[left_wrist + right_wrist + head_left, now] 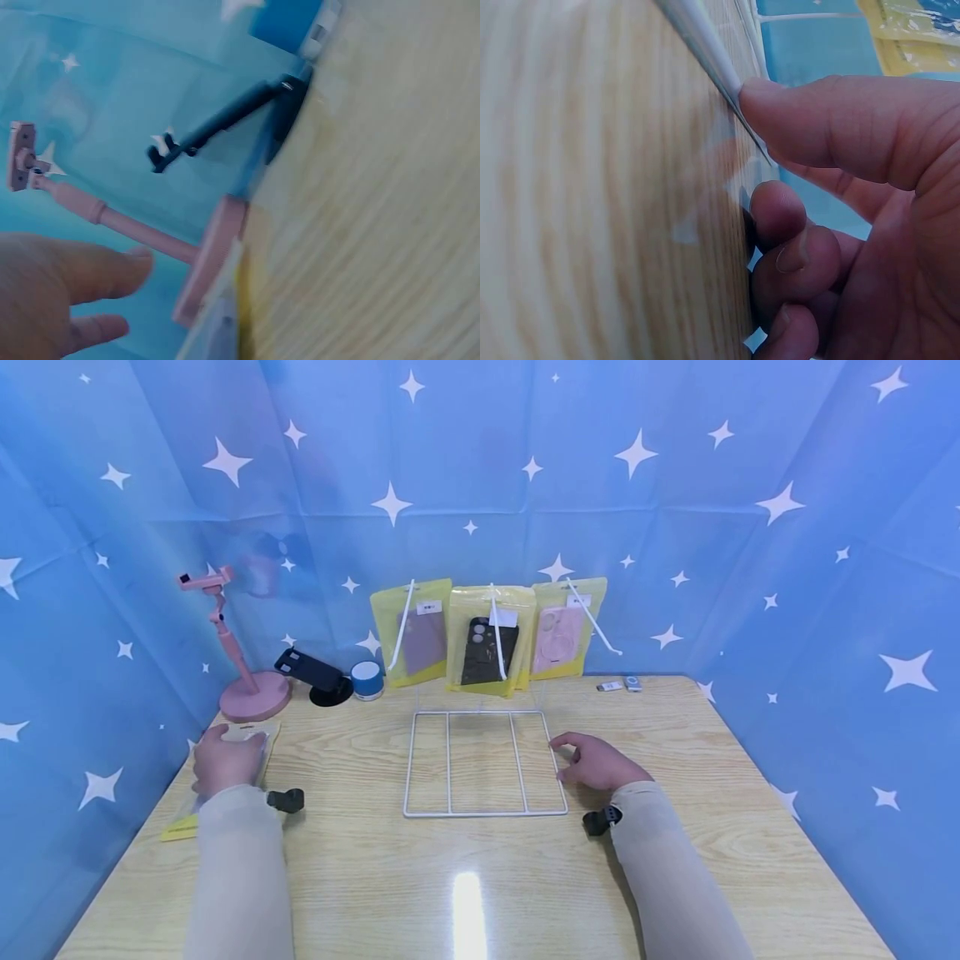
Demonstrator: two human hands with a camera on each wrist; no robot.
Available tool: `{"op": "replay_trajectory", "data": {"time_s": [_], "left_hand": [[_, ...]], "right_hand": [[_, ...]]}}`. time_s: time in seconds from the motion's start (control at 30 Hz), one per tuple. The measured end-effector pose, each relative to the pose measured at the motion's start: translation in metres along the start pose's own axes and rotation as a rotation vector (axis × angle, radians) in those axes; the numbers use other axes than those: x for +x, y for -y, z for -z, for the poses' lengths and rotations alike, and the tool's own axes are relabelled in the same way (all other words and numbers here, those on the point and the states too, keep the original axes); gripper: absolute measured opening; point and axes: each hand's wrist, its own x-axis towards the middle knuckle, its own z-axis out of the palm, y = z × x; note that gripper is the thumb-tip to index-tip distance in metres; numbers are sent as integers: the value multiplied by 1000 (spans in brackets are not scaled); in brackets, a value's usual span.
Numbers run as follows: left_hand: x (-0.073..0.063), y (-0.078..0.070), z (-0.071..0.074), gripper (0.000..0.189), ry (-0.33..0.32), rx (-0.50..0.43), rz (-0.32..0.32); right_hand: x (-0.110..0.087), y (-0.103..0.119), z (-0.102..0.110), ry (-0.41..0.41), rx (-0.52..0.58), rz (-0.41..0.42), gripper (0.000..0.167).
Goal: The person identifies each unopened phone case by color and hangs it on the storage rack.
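Observation:
My left hand (227, 760) is over a flat pouch (180, 832) with a yellow lower edge, lying at the table's left side. In the left wrist view, thumb and finger are apart above the pouch (219, 326), gripping nothing. At the centre stands a white wire display rack (486, 814), its base flat on the table. Thumb and fingers of my right hand (600, 766) pinch the base's right side wire; close up, the thumb presses on the white wire (705, 46). Yellow-edged pouches with phone cases, purple (425, 647), black (487, 653) and pink (557, 637), hang on the rack's hooks.
At the back left are a pink phone stand (255, 696), a black phone holder (311, 670) and a blue-and-white cylinder (367, 681). Two small USB-stick-like items (610, 686) lie behind the right hand. A starry blue curtain (480, 460) encloses the wooden table (360, 893).

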Motion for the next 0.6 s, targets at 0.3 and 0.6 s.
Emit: {"op": "replay_trajectory", "data": {"time_s": [0.3, 0.6], "left_hand": [[0, 1, -2, 88, 63, 253, 46], [2, 2, -8, 94, 129, 305, 42]], "right_hand": [[-1, 0, 1, 3, 2, 18, 56], [1, -1, 1, 0, -3, 15, 55]]}}
